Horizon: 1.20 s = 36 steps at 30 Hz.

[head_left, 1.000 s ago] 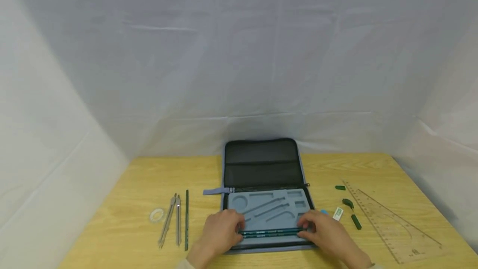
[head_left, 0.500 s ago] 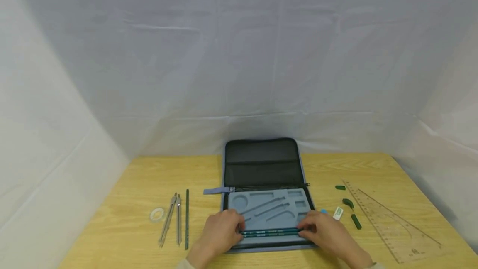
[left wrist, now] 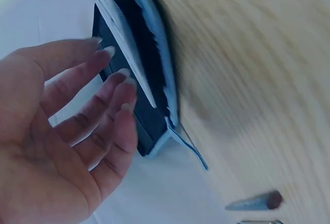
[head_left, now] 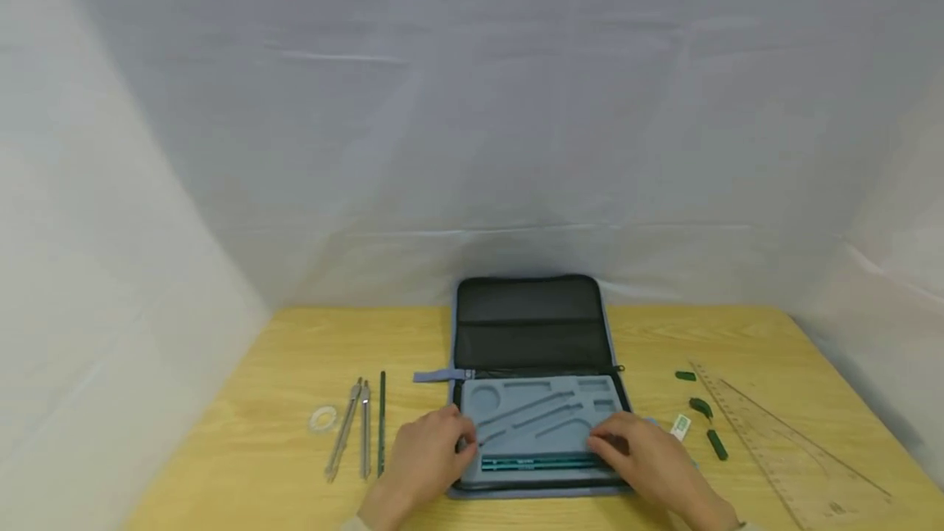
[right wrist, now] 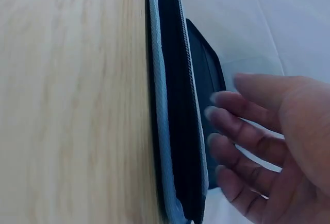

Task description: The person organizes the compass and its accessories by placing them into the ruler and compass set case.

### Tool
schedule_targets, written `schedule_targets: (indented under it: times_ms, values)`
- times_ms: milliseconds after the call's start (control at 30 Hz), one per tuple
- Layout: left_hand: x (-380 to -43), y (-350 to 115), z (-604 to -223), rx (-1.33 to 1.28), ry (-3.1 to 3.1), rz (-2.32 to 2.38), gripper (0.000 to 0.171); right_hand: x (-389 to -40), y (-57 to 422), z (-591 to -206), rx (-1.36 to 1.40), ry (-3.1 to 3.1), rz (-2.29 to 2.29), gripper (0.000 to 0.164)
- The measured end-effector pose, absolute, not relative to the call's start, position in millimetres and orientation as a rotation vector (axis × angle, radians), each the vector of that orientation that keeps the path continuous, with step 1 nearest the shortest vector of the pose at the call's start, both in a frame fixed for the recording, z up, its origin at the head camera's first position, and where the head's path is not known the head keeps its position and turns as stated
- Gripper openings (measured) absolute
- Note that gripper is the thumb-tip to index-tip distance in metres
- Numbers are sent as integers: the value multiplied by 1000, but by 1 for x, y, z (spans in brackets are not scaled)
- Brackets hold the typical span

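Two dark green pencils (head_left: 542, 463) lie side by side in the long front slot of a grey molded tray (head_left: 516, 448), inside an open zip case (head_left: 527, 347). My left hand (head_left: 425, 456) is just beyond their left ends, fingers bent and apart; the left wrist view shows nothing between them. At their right ends is my right hand (head_left: 655, 459), its thumb hiding the tips. Nothing is gripped by its spread, bent fingers in the right wrist view; whether it touches the pencils I cannot tell.
Left of the case lie a tape-like ring (head_left: 323, 419), a compass (head_left: 344, 433), a second metal drafting tool (head_left: 365, 430) and another green pencil (head_left: 382, 423). To the right are an eraser (head_left: 681, 427), small dark green pieces (head_left: 717, 445) and a clear set square (head_left: 782, 441).
Both hands have let go of the two pencils, which now sit lower in the slot. The left hand has drawn slightly away from their ends. The head view has shifted a little.
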<state>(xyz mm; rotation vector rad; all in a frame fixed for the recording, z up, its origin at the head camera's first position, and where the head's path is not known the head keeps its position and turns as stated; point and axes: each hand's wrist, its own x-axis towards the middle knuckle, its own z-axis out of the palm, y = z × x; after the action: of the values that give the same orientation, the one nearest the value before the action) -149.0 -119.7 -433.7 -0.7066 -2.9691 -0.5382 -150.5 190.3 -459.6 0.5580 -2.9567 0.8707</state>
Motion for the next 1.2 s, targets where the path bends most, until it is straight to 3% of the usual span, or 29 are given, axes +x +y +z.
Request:
schedule_targets:
  times_ms: [100,233,433,700,867,1200]
  values:
    - [-149,-125,-434,-645,-2934,-505,4,-152,183,-459,466,-2930,855,9]
    - [-147,-132,-434,-538,-2876,-431,3,-155,176,-460,444,-2897,840,21]
    - [-146,-142,-440,-389,-2742,-380,21,-160,170,-466,564,-2852,821,43]
    - [-142,-162,-447,-314,-2792,-369,44,-165,162,-467,672,-2935,813,57]
    - [-139,-172,-452,-283,-2820,-357,51,-167,153,-469,754,-2945,858,62]
    - [-127,-193,-445,-220,-2855,-332,48,-166,134,-466,852,-2930,860,59]
